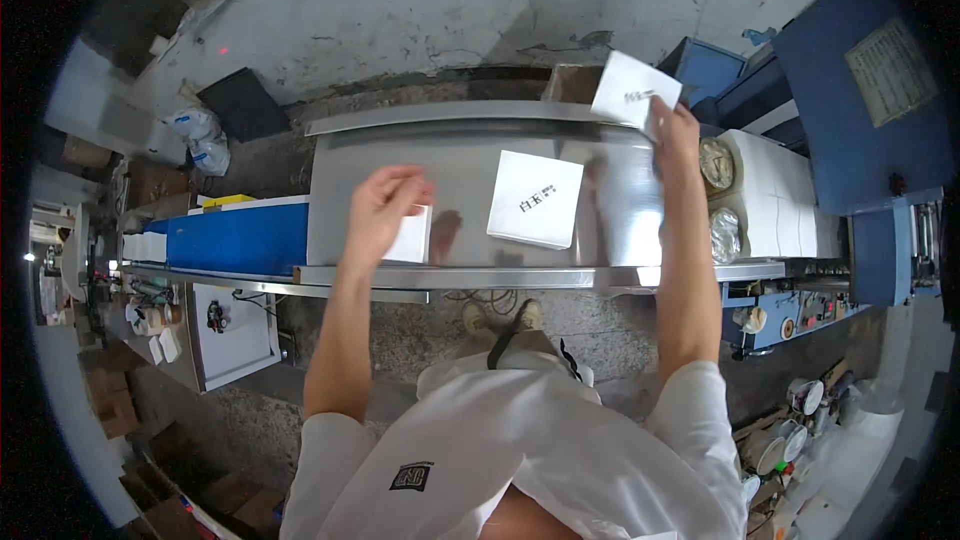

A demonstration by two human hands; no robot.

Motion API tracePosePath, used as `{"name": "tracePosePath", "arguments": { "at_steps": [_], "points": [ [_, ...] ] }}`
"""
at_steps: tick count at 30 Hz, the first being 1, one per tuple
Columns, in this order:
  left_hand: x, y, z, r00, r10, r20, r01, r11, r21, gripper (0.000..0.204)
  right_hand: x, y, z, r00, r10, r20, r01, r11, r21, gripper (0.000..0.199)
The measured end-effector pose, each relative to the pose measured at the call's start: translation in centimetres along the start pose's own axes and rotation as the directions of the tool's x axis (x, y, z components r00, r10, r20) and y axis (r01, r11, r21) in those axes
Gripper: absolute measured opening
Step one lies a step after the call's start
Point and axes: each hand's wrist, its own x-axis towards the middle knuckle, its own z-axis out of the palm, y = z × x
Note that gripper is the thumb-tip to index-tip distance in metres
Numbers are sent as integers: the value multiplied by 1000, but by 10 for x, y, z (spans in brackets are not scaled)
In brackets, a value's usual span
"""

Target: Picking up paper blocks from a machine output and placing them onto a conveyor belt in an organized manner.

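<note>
Raised at the far right of the metal table, my right hand (675, 130) pinches a white square card (625, 85) with dark print by its near right corner. My left hand (385, 205) hangs over the left part of the table, fingers loosely bent and apart, with nothing seen in them. Partly hidden beneath it lies another white piece (412, 240). Between my hands, a stack of white square cards (535, 195) rests slightly turned on the table, dark print on its top face.
The shiny metal table (340, 175) has raised rails along its far and near edges. A blue conveyor-like surface (235, 238) adjoins it on the left. On the right are white blocks or stacks (775, 195), clear-wrapped rolls (722, 235) and a blue machine (860, 60).
</note>
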Motion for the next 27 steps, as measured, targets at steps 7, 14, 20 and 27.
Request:
{"name": "tracePosePath", "arguments": {
  "at_steps": [7, 14, 20, 27],
  "points": [
    [3, -50, -83, 934, 220, -281, 76, 647, 758, 41, 23, 3, -34, 995, 76, -63, -81, 993, -81, 31],
    [21, -117, -106, 964, -91, -249, 242, 686, 686, 55, -89, -9, -4, 988, 75, 131, -58, 990, -127, 29],
    [8, -100, -98, 936, 34, -350, 236, 676, 698, 42, -144, -9, -1, 979, 44, 201, -14, 989, -148, 30],
    [-8, -75, -88, 965, 36, -258, 208, 486, 849, 30, -169, -16, -4, 975, 17, 220, 20, 986, -163, 30]
  ]
}}
